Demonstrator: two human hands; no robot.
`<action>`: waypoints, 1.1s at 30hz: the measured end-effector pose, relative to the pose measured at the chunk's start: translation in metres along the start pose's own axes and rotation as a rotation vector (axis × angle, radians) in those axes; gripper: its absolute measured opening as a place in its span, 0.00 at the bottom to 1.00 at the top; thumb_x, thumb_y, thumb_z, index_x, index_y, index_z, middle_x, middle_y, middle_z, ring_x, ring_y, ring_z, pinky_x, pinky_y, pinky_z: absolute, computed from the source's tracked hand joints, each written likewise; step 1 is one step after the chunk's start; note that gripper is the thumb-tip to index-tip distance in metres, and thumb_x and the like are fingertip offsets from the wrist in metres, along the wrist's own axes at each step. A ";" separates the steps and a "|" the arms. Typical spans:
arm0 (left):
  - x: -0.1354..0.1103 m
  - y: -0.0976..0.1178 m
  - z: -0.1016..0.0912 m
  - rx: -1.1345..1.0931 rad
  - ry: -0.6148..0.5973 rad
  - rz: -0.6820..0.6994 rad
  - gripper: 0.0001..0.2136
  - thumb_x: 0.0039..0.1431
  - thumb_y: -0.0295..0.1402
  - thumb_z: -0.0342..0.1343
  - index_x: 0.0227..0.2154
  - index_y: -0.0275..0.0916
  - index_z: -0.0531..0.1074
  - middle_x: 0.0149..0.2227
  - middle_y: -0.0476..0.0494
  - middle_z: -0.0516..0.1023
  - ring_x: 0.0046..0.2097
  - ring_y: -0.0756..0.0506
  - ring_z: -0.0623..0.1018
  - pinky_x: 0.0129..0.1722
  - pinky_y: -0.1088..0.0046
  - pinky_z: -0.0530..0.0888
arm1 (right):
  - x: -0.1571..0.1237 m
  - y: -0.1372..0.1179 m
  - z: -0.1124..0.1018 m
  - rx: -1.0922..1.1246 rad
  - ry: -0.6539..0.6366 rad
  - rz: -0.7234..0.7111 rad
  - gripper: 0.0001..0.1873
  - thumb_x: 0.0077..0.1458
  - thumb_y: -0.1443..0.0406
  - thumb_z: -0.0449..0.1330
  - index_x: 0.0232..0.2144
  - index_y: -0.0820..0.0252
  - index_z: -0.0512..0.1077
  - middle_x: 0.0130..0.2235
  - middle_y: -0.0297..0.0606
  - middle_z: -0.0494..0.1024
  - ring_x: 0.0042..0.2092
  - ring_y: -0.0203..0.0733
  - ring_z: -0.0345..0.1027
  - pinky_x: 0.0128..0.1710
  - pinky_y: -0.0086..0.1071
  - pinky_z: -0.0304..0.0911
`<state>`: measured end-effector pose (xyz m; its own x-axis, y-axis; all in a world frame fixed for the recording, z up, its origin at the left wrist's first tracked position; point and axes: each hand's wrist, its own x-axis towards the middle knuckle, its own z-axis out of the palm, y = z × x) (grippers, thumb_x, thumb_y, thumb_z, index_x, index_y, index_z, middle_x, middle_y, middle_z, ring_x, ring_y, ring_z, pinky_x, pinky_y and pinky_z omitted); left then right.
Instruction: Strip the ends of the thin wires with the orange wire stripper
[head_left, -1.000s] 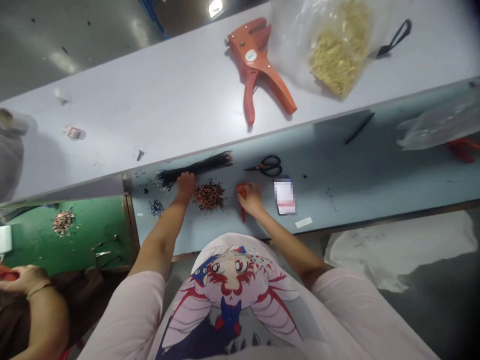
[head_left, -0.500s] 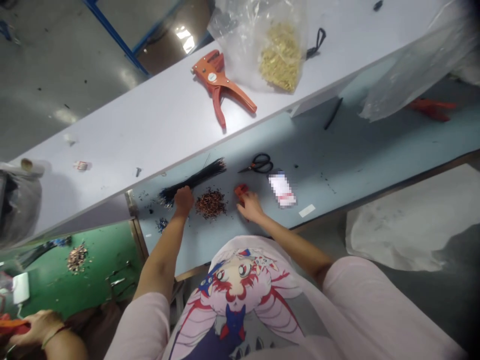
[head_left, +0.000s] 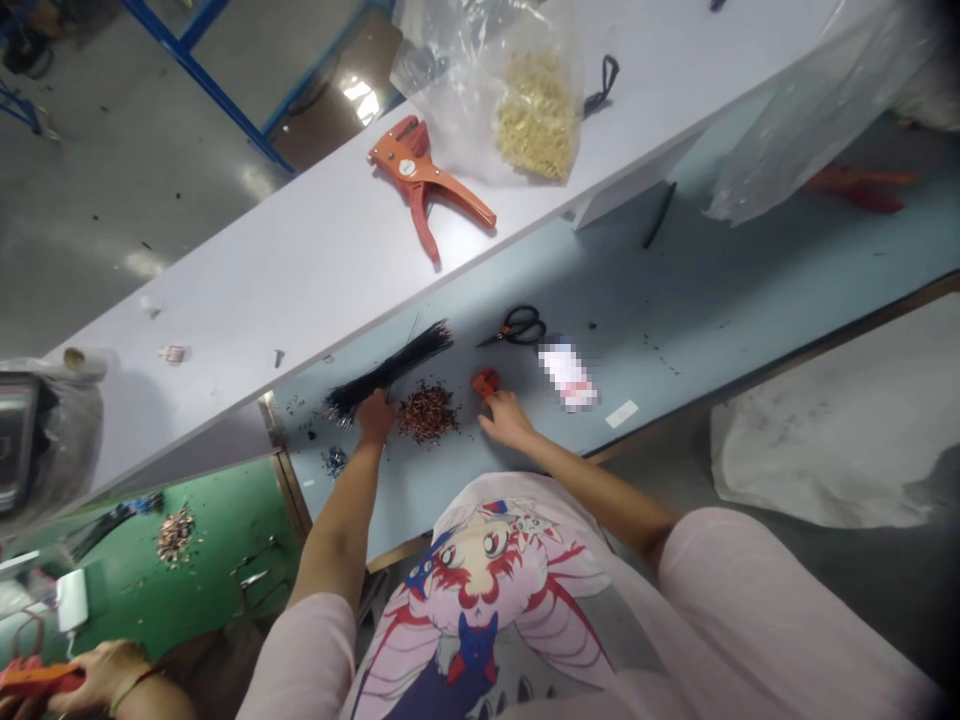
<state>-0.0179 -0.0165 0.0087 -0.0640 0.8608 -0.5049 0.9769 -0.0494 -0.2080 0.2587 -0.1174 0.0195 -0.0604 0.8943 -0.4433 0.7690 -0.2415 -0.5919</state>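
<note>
My left hand (head_left: 375, 415) is closed at the near edge of a bundle of thin black wires (head_left: 394, 367) on the blue-grey bench. Its fingertips are hidden, so what they grip does not show. My right hand (head_left: 510, 420) is closed around a red-orange hand tool that looks like a wire stripper (head_left: 486, 382); only its head sticks out beyond my fingers. Between my hands lies a pile of copper-coloured scraps (head_left: 427, 411). Black-handled scissors (head_left: 523, 326) lie beyond the tool, and a phone (head_left: 568, 375) is to its right.
A raised white shelf (head_left: 292, 265) crosses behind, bearing an orange wire stripper (head_left: 420, 180) and a clear bag of yellow pieces (head_left: 536, 120). At lower left, another person's hand (head_left: 105, 672) holds an orange tool beside a green table (head_left: 217, 500). Blue bits (head_left: 334, 461) lie left of my left hand.
The view has shifted slightly. My left hand sits a little lower against the wire bundle. Less of the red-orange tool's handle shows under my right hand.
</note>
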 end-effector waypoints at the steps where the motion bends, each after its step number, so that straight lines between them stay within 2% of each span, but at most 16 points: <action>1: 0.002 0.001 0.001 -0.009 0.000 -0.018 0.13 0.59 0.29 0.43 0.45 0.33 0.65 0.41 0.33 0.76 0.45 0.40 0.76 0.38 0.70 0.70 | 0.000 0.002 0.000 0.006 -0.004 0.006 0.15 0.54 0.62 0.55 0.41 0.66 0.71 0.44 0.51 0.70 0.48 0.51 0.60 0.50 0.40 0.54; 7: 0.006 0.004 -0.003 -0.061 0.012 -0.080 0.14 0.56 0.29 0.46 0.44 0.30 0.66 0.38 0.32 0.77 0.42 0.40 0.78 0.37 0.71 0.70 | 0.010 0.002 -0.001 0.099 -0.008 0.004 0.15 0.53 0.63 0.56 0.42 0.66 0.70 0.46 0.51 0.70 0.51 0.52 0.59 0.53 0.41 0.52; 11: -0.010 0.001 -0.019 -0.074 0.057 -0.037 0.13 0.57 0.28 0.44 0.43 0.34 0.69 0.43 0.35 0.75 0.48 0.40 0.74 0.41 0.70 0.69 | 0.013 -0.006 -0.005 0.220 -0.030 -0.020 0.13 0.53 0.63 0.57 0.39 0.66 0.70 0.47 0.51 0.70 0.52 0.53 0.60 0.53 0.42 0.53; 14: -0.046 0.002 -0.029 -0.070 0.099 0.015 0.15 0.56 0.27 0.43 0.44 0.37 0.70 0.44 0.36 0.73 0.50 0.40 0.71 0.44 0.67 0.68 | 0.011 -0.016 -0.007 0.371 -0.111 -0.049 0.13 0.51 0.62 0.59 0.38 0.64 0.70 0.41 0.47 0.74 0.45 0.48 0.67 0.46 0.38 0.60; 17: -0.100 0.012 -0.026 -0.066 0.109 0.117 0.14 0.57 0.30 0.45 0.43 0.39 0.71 0.43 0.37 0.72 0.48 0.40 0.70 0.43 0.66 0.67 | 0.007 -0.030 -0.002 0.570 -0.260 -0.071 0.16 0.53 0.58 0.58 0.40 0.63 0.69 0.31 0.39 0.76 0.31 0.39 0.69 0.33 0.31 0.63; 20: -0.158 0.023 -0.010 -0.073 0.088 0.209 0.11 0.56 0.31 0.47 0.38 0.40 0.72 0.40 0.38 0.72 0.46 0.40 0.70 0.42 0.66 0.66 | 0.001 -0.039 0.007 0.741 -0.357 -0.050 0.15 0.57 0.56 0.52 0.36 0.63 0.69 0.25 0.35 0.73 0.21 0.31 0.63 0.24 0.26 0.61; 24: -0.219 0.026 0.019 -0.109 0.071 0.214 0.09 0.56 0.29 0.47 0.34 0.40 0.72 0.38 0.39 0.72 0.43 0.42 0.70 0.41 0.67 0.65 | -0.013 -0.039 0.015 0.861 -0.381 -0.012 0.13 0.54 0.59 0.51 0.29 0.63 0.68 0.24 0.33 0.70 0.20 0.27 0.58 0.22 0.24 0.57; 26: -0.240 0.024 0.032 -0.140 0.075 0.185 0.09 0.57 0.29 0.46 0.35 0.39 0.71 0.40 0.40 0.72 0.44 0.43 0.70 0.43 0.67 0.65 | -0.024 -0.035 0.014 0.880 -0.425 -0.011 0.10 0.50 0.61 0.54 0.31 0.63 0.68 0.24 0.31 0.70 0.21 0.27 0.58 0.23 0.24 0.58; 28: -0.255 0.023 0.044 -0.173 0.078 0.145 0.09 0.57 0.29 0.46 0.35 0.40 0.71 0.40 0.41 0.73 0.43 0.44 0.70 0.43 0.68 0.64 | -0.036 -0.030 0.013 0.871 -0.498 -0.018 0.12 0.46 0.65 0.56 0.35 0.62 0.69 0.23 0.29 0.69 0.22 0.28 0.59 0.24 0.24 0.60; 33: -0.271 0.029 0.060 -0.245 0.104 0.047 0.10 0.58 0.28 0.46 0.37 0.40 0.71 0.36 0.42 0.74 0.41 0.44 0.71 0.41 0.67 0.64 | -0.062 -0.023 0.010 0.784 -0.652 -0.086 0.15 0.43 0.69 0.56 0.38 0.62 0.71 0.23 0.28 0.70 0.22 0.28 0.59 0.24 0.24 0.59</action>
<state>0.0154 -0.2814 0.0895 -0.0087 0.9086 -0.4176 0.9993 0.0227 0.0286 0.2384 -0.1708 0.0532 -0.6098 0.5980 -0.5201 0.1269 -0.5741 -0.8089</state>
